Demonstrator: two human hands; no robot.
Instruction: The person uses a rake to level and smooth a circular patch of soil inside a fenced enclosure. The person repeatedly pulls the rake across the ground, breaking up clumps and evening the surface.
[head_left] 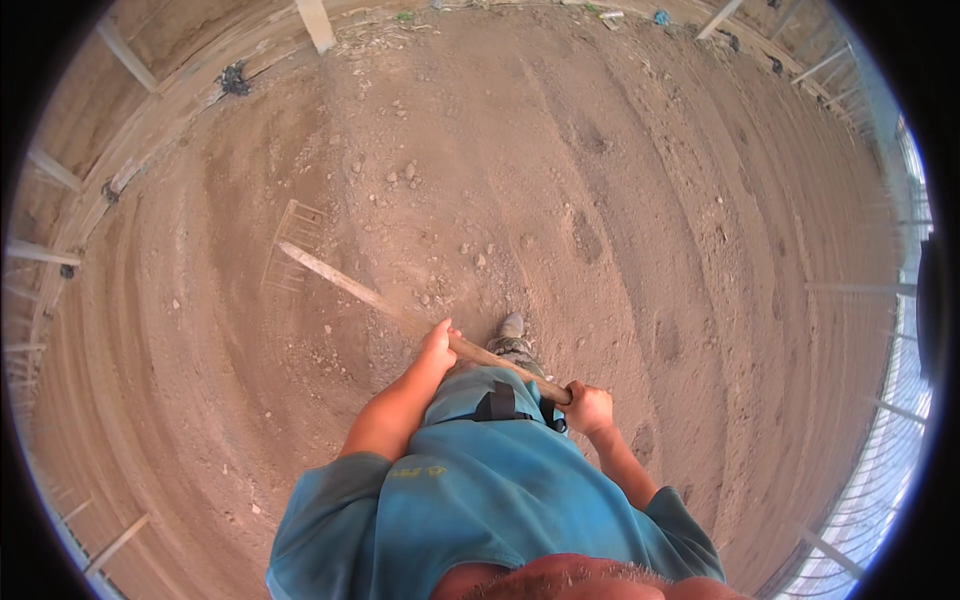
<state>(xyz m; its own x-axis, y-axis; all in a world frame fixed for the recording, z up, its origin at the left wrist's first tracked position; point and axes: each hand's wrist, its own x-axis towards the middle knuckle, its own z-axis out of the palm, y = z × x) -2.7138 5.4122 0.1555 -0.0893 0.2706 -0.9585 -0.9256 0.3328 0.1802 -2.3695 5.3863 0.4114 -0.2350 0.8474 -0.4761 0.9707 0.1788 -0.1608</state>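
A rake [345, 284] with a long wooden handle slants across my front, its head far to the left and its butt end near my right hip. The toothed rake head [296, 240] is at the soil; its dusty colour blends with the ground, so I cannot tell how deep the teeth sit. My left hand [438, 345] is closed round the middle of the handle, thumb along the top. Near the butt end, my right hand [587, 407] is wrapped round the same handle. The soil [440, 180] about the rake is brown, loose and dusty.
Small clods [410, 173] lie scattered ahead. Shallow furrows and footprints [585, 235] mark the soil on the right. Posts [316, 25] line the far and left borders, with a dark scrap [233, 80] beside them. A ribbed translucent wall [880, 470] curves along the right. My shoe [512, 325] shows below.
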